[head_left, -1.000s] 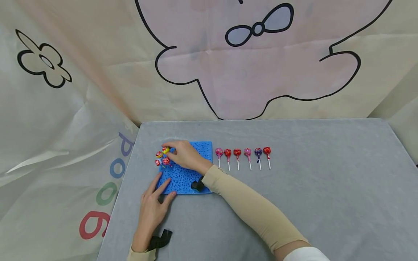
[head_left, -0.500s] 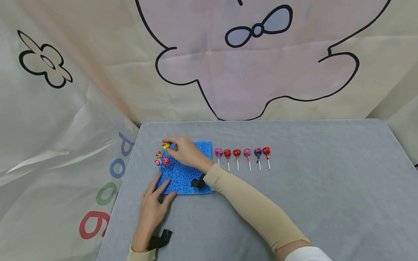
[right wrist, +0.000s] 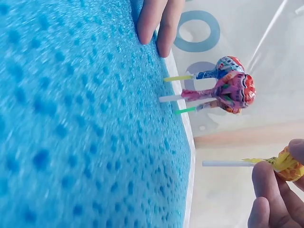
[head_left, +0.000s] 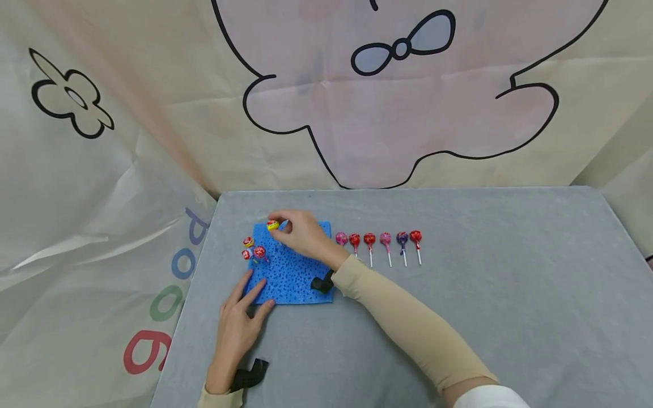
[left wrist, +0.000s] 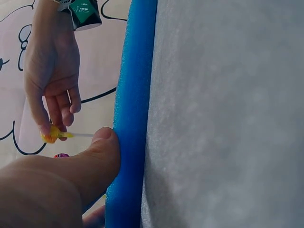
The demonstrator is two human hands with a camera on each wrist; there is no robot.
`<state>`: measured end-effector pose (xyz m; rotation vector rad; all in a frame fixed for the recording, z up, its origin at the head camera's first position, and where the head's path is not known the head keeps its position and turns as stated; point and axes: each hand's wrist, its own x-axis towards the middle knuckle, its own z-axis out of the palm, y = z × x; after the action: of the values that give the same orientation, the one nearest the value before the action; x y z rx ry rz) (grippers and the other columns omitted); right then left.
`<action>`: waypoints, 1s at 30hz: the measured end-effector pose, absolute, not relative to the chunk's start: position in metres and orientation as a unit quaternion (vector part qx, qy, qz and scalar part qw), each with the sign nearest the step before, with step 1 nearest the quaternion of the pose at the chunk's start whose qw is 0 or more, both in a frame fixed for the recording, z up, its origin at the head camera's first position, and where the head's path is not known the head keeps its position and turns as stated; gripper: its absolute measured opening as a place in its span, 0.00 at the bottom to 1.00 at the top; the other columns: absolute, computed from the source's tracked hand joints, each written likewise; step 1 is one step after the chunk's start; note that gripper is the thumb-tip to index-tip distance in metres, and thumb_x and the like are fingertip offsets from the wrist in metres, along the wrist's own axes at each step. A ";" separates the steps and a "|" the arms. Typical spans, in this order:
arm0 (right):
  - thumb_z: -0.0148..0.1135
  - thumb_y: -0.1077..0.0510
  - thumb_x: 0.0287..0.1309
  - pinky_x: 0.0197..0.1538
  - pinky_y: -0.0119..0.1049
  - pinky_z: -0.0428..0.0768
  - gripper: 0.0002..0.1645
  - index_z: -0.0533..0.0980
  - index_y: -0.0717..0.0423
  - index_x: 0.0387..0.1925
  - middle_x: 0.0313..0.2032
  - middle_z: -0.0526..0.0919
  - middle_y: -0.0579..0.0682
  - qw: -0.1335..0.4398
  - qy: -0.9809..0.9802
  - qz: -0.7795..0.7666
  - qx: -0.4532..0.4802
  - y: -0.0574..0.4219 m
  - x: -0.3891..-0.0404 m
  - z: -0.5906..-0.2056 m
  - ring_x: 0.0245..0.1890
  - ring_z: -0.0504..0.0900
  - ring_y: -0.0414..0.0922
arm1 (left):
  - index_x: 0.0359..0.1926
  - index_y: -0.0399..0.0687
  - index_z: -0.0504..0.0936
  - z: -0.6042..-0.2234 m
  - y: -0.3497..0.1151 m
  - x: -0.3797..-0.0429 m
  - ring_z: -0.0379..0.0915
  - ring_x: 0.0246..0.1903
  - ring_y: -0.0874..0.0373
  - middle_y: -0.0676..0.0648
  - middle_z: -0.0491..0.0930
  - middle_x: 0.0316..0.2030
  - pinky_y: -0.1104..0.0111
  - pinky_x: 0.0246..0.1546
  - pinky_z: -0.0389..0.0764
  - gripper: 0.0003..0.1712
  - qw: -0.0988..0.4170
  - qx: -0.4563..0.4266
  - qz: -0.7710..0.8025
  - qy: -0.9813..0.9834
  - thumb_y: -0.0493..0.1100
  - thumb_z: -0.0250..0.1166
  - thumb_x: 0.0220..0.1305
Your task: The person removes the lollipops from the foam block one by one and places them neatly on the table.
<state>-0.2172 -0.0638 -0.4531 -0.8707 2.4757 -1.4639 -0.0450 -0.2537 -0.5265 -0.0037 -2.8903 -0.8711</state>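
My right hand (head_left: 308, 237) pinches a yellow-wrapped lollipop (head_left: 272, 225) by its head, over the far left part of a blue foam block (head_left: 291, 286). Its bare white stick (right wrist: 227, 163) shows whole in the right wrist view, with a gap between its end and the foam. Three other lollipops stand with their sticks in the block near its left edge, among them a pink-and-red one (right wrist: 237, 90). My left hand (head_left: 238, 328) rests with fingers spread at the block's near left corner; the left wrist view shows its thumb (left wrist: 105, 149) against the block's side.
To the right of the block, several lollipops lie in a row on the grey table (head_left: 484, 294), including a purple one (head_left: 402, 237) and a red one (head_left: 416, 236) at the far end. A printed cloth (head_left: 326, 153) hangs behind the table, another at the left.
My right hand has carried the yellow lollipop first away from me, then to the right, apart from the standing lollipops. The left hand has stayed in place on the block.
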 end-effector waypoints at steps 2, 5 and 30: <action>0.67 0.56 0.70 0.30 0.29 0.78 0.21 0.81 0.56 0.62 0.52 0.88 0.51 0.073 0.822 -0.487 -0.285 -0.059 -0.217 -0.452 0.32 0.82 0.40 | 0.69 0.50 0.80 -0.526 -0.253 -0.045 0.62 0.75 0.37 0.40 0.65 0.77 0.31 0.65 0.63 0.32 0.065 -0.003 -0.288 -0.955 0.50 0.74 0.66; 0.67 0.56 0.70 0.31 0.29 0.79 0.21 0.80 0.56 0.62 0.52 0.88 0.51 0.072 0.825 -0.485 -0.282 -0.052 -0.217 -0.450 0.33 0.82 0.41 | 0.69 0.50 0.80 -0.526 -0.252 -0.044 0.63 0.74 0.36 0.40 0.65 0.77 0.31 0.65 0.63 0.32 0.073 -0.005 -0.289 -0.955 0.49 0.75 0.65; 0.71 0.57 0.67 0.39 0.31 0.84 0.20 0.82 0.57 0.58 0.50 0.88 0.51 0.026 0.845 -0.475 -0.244 0.016 -0.211 -0.442 0.36 0.85 0.43 | 0.67 0.48 0.81 -0.527 -0.253 -0.043 0.63 0.74 0.36 0.38 0.67 0.76 0.31 0.64 0.63 0.31 0.092 -0.010 -0.293 -0.952 0.47 0.76 0.64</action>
<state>-0.2113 0.0160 -0.4421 -0.7537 2.6122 -1.4668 -0.0430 -0.2526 -0.5271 -0.0290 -2.8259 -0.8694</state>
